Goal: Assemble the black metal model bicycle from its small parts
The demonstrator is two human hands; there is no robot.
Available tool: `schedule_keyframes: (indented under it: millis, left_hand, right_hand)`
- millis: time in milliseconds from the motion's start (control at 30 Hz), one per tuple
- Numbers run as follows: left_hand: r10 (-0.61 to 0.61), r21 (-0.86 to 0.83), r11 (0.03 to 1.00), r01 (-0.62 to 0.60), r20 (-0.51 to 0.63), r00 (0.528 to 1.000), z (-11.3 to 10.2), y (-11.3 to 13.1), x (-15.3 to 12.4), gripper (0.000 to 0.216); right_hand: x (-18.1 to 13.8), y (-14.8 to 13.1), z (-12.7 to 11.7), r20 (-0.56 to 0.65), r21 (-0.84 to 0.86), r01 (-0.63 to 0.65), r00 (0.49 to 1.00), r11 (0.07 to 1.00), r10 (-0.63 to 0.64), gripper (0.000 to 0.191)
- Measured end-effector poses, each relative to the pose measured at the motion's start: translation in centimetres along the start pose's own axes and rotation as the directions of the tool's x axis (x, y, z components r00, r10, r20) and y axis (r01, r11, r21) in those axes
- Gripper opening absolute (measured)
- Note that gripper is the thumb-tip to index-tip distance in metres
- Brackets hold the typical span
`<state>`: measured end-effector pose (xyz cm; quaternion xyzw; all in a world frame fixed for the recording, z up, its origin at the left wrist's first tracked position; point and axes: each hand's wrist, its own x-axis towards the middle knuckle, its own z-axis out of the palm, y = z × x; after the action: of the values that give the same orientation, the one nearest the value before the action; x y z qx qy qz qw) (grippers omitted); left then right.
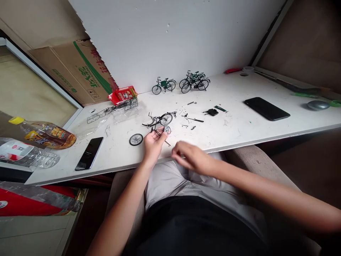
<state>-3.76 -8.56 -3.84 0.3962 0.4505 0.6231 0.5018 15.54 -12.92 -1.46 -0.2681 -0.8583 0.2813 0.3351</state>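
Observation:
My left hand [154, 144] is closed on a small black model bicycle [158, 121], thumb and fingers gripping its lower part beside a round silver piece. A spoked wheel shows at the model's far end. A loose spoked wheel [136, 139] lies on the table just left of this hand. My right hand [190, 156] hovers by the table's front edge, apart from the model. Its fingers are curled toward the thumb and blurred; whatever they may pinch cannot be made out.
Tiny parts and a thin screwdriver [195, 120] lie right of the model, near a black piece [212, 112]. Finished model bicycles [195, 81] stand at the back. Phones [266, 108] rest on both sides. Bottles [50, 134] lie left; behind are a red packet [123, 94] and black parts frames [112, 111].

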Motion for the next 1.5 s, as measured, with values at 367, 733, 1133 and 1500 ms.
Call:
schedule_keyframes:
  millis: [367,733,1133,1500]
  left_hand:
    - [-0.028,-0.056,0.998,0.028,-0.003,1.0,-0.2,0.0,0.2,0.052]
    - [-0.043,-0.111,0.993,0.045,0.016,0.999,-0.1,0.0,0.2,0.057]
    - [-0.041,-0.12,0.992,0.048,0.06,0.997,-0.3,-0.1,0.4,0.052]
    - [-0.03,-0.106,0.994,0.038,0.077,0.997,-0.2,0.4,0.1,0.054]
  right_hand:
    - [6.1,7.3,-2.5,-0.148,0.438,-0.288,0.911,0.852,0.385,0.045]
    - [5.1,7.0,-2.7,-0.095,0.594,-0.332,0.875,0.733,0.474,0.049]
    - [5.0,8.2,-2.2,-0.194,0.551,-0.29,0.867,0.782,0.458,0.044]
    - [4.6,8.3,-2.0,-0.303,0.471,-0.27,0.844,0.84,0.442,0.038]
